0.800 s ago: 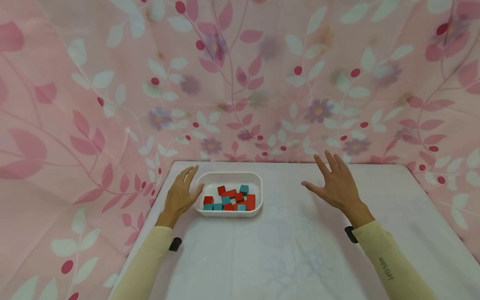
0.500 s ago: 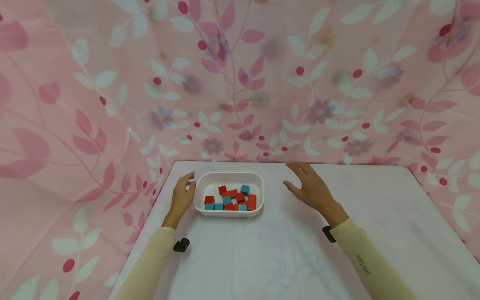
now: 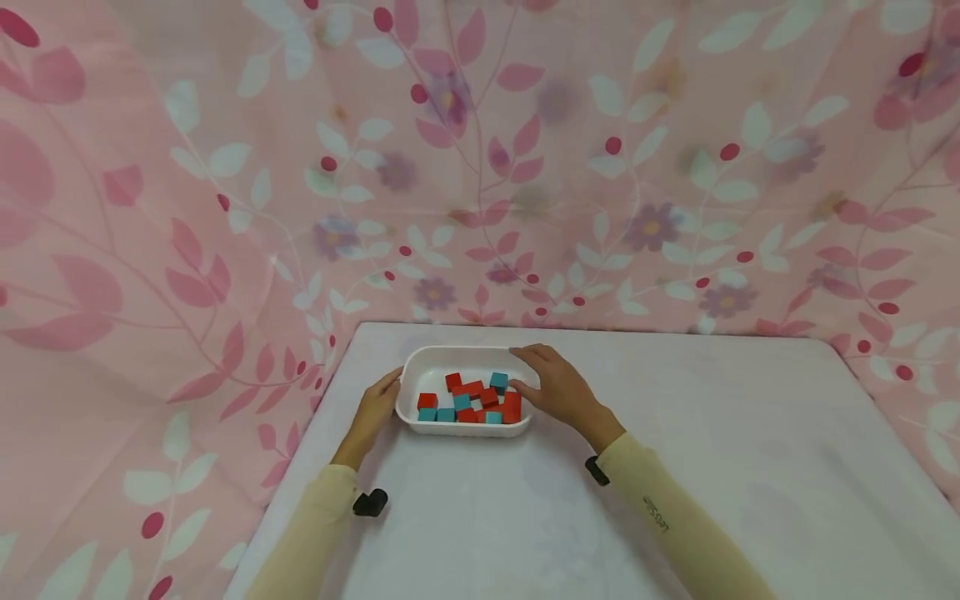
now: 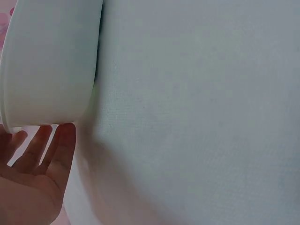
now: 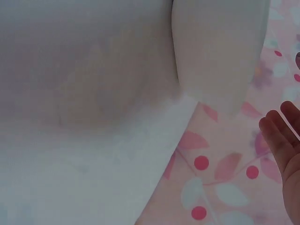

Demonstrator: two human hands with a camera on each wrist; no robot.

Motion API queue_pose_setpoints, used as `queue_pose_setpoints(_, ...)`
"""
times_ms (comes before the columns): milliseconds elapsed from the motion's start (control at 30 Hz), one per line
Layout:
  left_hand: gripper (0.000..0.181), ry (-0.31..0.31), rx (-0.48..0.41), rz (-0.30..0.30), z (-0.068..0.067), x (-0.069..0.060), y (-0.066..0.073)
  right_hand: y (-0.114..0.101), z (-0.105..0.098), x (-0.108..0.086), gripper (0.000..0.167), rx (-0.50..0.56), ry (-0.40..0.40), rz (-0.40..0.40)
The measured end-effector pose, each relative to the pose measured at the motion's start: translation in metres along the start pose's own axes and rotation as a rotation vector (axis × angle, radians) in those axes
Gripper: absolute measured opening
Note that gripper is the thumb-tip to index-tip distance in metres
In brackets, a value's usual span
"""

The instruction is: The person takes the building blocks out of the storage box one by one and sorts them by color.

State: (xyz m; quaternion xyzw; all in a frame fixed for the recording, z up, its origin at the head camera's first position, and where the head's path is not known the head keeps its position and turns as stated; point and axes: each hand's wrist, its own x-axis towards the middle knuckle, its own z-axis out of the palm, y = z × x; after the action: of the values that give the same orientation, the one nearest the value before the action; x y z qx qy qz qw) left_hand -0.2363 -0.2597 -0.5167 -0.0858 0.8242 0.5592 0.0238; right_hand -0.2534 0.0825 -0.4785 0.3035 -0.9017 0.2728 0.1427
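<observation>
A white tray (image 3: pixel 465 429) holds several red blocks (image 3: pixel 512 407) and teal blocks (image 3: pixel 462 402). At its left end, my left hand (image 3: pixel 375 414) touches the outside wall; the left wrist view shows the fingertips (image 4: pixel 68 129) against the tray's end wall (image 4: pixel 51 70), fingers nearly straight. My right hand (image 3: pixel 564 387) is at the tray's right end, its thumb reaching over the rim in the head view. Its fingers (image 5: pixel 276 129) look extended in the right wrist view, with a gap to the wall (image 5: pixel 215 56). The right thumb is mostly out of that view.
The tray stands on a table with a white cloth (image 3: pixel 675 400), near the far left part. A pink floral curtain (image 3: pixel 480 167) hangs behind the table and along its left side. Black wrist cameras (image 3: pixel 371 502) sit on both wrists.
My right hand has moved left from beside the tray to its right end. My left hand has shifted slightly right onto the tray's left wall. The tray and blocks look unmoved.
</observation>
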Motion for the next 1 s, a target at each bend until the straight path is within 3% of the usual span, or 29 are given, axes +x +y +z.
queue_pose_setpoints(167, 0.043, -0.029, -0.07, -0.024, -0.003, 0.001, -0.004, -0.005, 0.019, 0.01, 0.058, 0.047, -0.061, 0.026)
queue_pose_setpoints(367, 0.044, -0.056, -0.097, -0.037, -0.004, 0.0, -0.005, -0.007, 0.036, 0.024, 0.053, 0.09, -0.206, 0.11)
queue_pose_setpoints(600, 0.044, -0.046, -0.117, -0.018, -0.003, 0.001, -0.005, -0.007, 0.052, 0.039, 0.046, 0.046, -0.329, 0.144)
queue_pose_setpoints(1000, 0.044, -0.055, -0.115, -0.023, -0.003, 0.001, -0.008, -0.007, 0.056, 0.049, 0.046, 0.006, -0.402, 0.268)
